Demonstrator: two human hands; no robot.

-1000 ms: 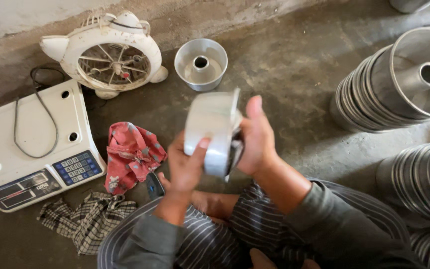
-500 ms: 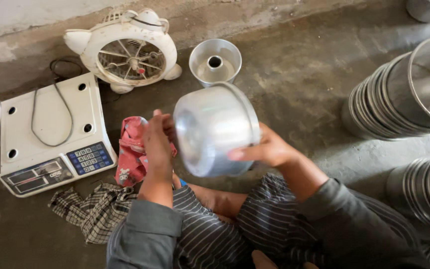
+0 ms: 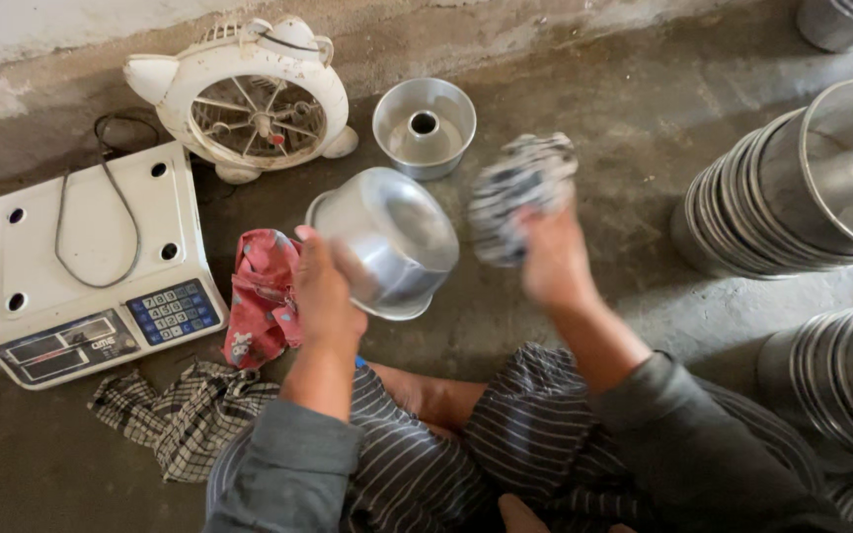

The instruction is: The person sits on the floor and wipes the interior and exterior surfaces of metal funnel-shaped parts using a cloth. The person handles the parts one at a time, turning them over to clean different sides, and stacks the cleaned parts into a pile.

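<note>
Aluminium tube pan [image 3: 392, 240]: bare metal, smooth, showing a dull satin sheen. Checked rag [image 3: 523, 195]: soft woven cloth, matt, blurring. Stacked pans [image 3: 792, 197]: same brushed metal, gleaming faintly. Weighing scale [image 3: 91, 262]: white plastic, smooth. Floor [image 3: 594, 89]: rough matt concrete.

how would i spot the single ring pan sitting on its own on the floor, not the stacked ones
Start at the white fan lying against the wall at the top of the view. Just to its right on the concrete floor sits the lone ring pan, open side up with its centre tube showing. Unlike the stacked pans at the right, it stands single, and no hand touches it.
</note>
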